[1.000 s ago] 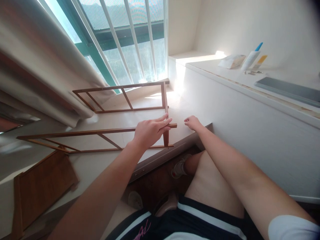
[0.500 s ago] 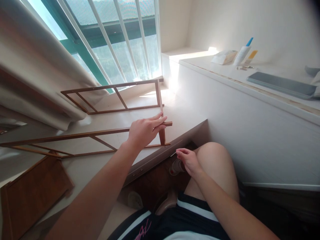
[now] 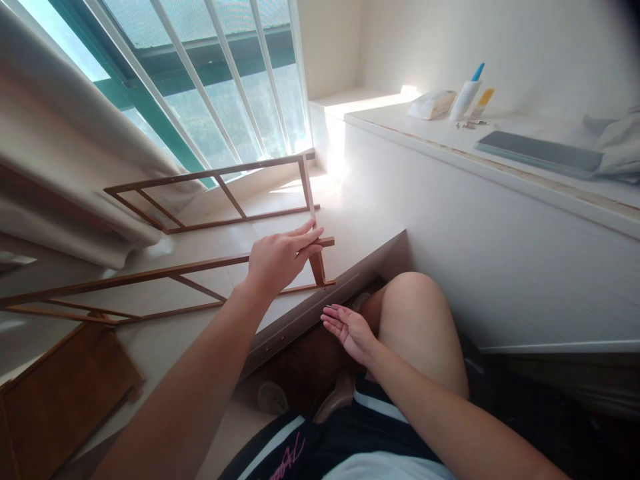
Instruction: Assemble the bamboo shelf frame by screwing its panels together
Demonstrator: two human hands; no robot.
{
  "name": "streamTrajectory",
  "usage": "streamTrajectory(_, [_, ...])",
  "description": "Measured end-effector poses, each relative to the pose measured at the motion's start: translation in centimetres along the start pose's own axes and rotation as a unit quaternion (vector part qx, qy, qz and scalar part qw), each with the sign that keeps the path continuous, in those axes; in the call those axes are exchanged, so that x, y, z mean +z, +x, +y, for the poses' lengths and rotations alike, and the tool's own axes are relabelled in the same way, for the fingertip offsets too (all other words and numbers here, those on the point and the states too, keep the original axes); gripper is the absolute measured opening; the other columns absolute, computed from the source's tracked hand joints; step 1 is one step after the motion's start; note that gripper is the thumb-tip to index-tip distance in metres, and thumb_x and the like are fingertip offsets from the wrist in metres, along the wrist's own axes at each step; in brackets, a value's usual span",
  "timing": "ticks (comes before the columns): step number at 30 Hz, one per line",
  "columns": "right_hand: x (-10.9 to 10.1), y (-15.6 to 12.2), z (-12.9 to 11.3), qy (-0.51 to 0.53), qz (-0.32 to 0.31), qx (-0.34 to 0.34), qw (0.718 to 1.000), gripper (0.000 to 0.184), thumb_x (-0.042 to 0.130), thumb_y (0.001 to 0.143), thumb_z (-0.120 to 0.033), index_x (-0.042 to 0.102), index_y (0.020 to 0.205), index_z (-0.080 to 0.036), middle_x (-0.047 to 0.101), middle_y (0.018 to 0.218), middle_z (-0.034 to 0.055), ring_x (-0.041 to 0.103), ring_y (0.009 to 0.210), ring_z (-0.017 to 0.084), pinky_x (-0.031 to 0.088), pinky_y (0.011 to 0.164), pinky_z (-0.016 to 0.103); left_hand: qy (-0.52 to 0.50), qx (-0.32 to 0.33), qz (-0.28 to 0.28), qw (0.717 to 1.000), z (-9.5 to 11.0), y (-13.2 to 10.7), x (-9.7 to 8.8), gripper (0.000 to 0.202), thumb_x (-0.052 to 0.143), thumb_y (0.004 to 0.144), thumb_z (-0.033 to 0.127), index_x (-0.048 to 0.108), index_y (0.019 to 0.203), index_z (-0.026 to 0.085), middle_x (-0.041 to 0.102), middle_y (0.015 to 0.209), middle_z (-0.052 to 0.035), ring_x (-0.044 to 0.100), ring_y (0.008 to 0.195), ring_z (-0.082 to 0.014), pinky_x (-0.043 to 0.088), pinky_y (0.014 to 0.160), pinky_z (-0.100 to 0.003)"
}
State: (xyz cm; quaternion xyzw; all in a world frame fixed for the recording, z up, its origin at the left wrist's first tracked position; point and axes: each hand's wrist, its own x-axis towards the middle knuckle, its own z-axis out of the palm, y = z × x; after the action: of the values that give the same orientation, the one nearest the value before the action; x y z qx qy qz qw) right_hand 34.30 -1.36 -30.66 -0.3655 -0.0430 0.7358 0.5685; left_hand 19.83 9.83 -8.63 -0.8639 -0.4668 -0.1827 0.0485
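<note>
A brown wooden frame (image 3: 175, 270) with two ladder-like sides lies across the pale ledge, its end pieces at the right. My left hand (image 3: 275, 260) is palm down over the near corner, fingers stretched along the crosspiece and thumb against the near side, gripping the frame. My right hand (image 3: 350, 330) is turned palm up in front of my knee, apart from the frame. A small, thin, dark piece (image 3: 329, 307) shows at its fingertips, held loosely; its kind is too small to make out.
A brown wooden panel (image 3: 70, 400) lies at the lower left. On the white counter (image 3: 390, 133) at the right are a white bottle with a blue tip (image 3: 465, 100), a yellow-capped tube (image 3: 484, 100), small metal parts (image 3: 470, 125) and a flat grey case (image 3: 540, 155). A curtain (image 3: 75, 147) hangs at the left.
My right hand has moved left and turned palm up, its fingers loosening from a pinch. The left hand keeps its place on the frame. The whole view has shifted slightly.
</note>
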Motion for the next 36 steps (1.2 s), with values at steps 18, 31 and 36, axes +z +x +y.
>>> streamTrajectory(18, [1.5,0.8,1.5,-0.199,0.064,-0.082,0.974,0.033,0.072,0.07,-0.041,0.068,0.085,-0.012,0.066,0.062,0.0029,0.063,0.057,0.015,0.05,0.053,0.026,0.007,-0.003,0.001,1.0,0.1,0.1,0.0,0.035,0.045,0.094,0.05,0.059,0.126,0.045,0.058,0.132,0.0135,0.071,0.096,-0.0222,0.054,0.067,-0.035])
streamTrajectory(31, [2.3,1.3,1.4,-0.171,0.071,-0.072,0.98,0.026,0.073,0.071,-0.037,0.061,0.077,-0.014,0.072,0.066,0.0082,0.071,0.063,0.021,0.053,0.054,0.026,-0.02,-0.016,-0.006,1.0,0.2,0.1,-0.1,0.034,0.048,0.094,0.047,0.06,0.125,0.045,0.058,0.133,0.0096,0.07,0.1,-0.0226,0.055,0.072,-0.035])
streamTrajectory(36, [2.8,1.5,1.3,-0.16,0.069,-0.064,0.983,0.023,0.071,0.073,-0.034,0.06,0.077,-0.014,0.072,0.066,0.0083,0.071,0.063,0.02,0.053,0.054,0.026,-0.016,-0.014,-0.009,1.0,0.2,0.0,-0.2,0.034,0.048,0.094,0.047,0.06,0.126,0.045,0.058,0.133,0.0103,0.07,0.099,-0.0226,0.055,0.071,-0.035])
